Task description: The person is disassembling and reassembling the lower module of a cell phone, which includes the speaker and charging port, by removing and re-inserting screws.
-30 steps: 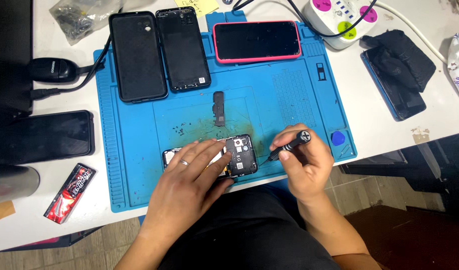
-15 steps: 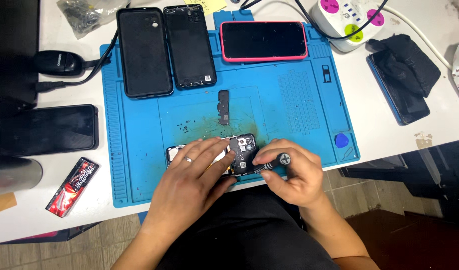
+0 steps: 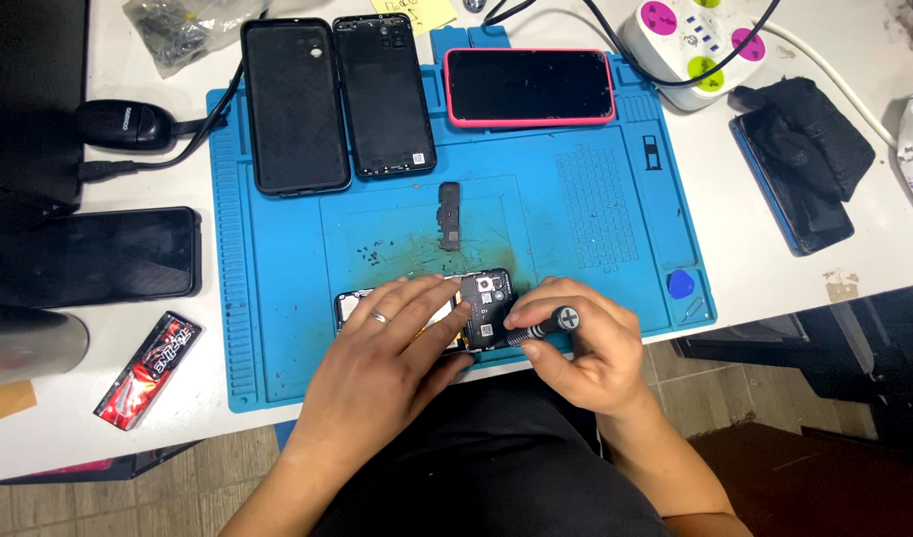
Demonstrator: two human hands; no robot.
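An opened black phone (image 3: 484, 303) lies back-up near the front edge of the blue work mat (image 3: 595, 209), its inner parts showing. My left hand (image 3: 397, 343), with a ring on one finger, lies flat over the phone's left and middle part and holds it down. My right hand (image 3: 585, 348) grips a small black screwdriver (image 3: 546, 324) with its tip at the phone's right end. Several tiny screws (image 3: 382, 254) are scattered on the mat just behind the phone.
A small black phone part (image 3: 449, 215) lies mid-mat. A black case (image 3: 293, 104), a back cover (image 3: 384, 92) and a pink-cased phone (image 3: 530, 88) line the mat's back. A power strip (image 3: 695, 40), another phone (image 3: 88, 257), a blue pick (image 3: 681, 283) and a red wrapper (image 3: 148, 368) lie around.
My right hand has swung the screwdriver in from the right, so its tip now meets the phone's right end. My left hand has stayed on the phone.
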